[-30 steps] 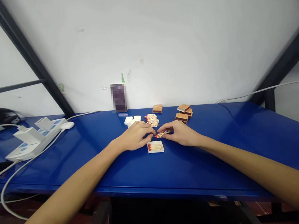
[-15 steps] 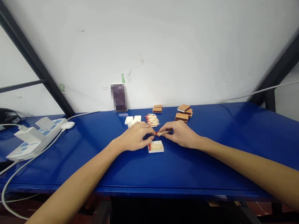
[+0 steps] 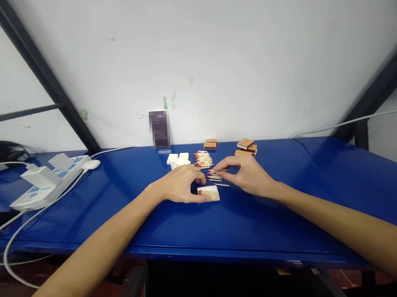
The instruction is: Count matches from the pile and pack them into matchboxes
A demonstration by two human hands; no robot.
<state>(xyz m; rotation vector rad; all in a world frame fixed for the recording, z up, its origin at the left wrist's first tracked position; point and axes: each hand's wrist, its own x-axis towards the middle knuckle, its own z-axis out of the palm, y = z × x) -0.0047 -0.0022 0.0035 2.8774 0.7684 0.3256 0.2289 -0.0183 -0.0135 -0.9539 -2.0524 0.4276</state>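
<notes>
A small white matchbox tray (image 3: 217, 197) holds several red-headed matches (image 3: 210, 193) lying side by side. My left hand (image 3: 180, 185) is at its left, fingers bent and thumb stretched apart from them across the tray's near side. Just beyond the tray, my right hand (image 3: 248, 176) pinches matches between thumb and forefinger, though how many is unclear. Below those fingertips lie a few loose matches (image 3: 215, 179), and one single match (image 3: 221, 184) rests nearer the tray. A larger heap of matches (image 3: 203, 159) spreads behind both hands.
More white trays (image 3: 178, 159) sit behind my left hand. Brown matchbox sleeves (image 3: 247, 147) are stacked at the right, others (image 3: 210, 144) by the wall. A blurred dark upright object (image 3: 160, 129) leans there. A power strip (image 3: 50, 183) with white cables occupies the blue table's left.
My left thumb has moved down over the tray and away from the fingers. My right hand has shifted slightly right, and loose matches now show on the table between the hands.
</notes>
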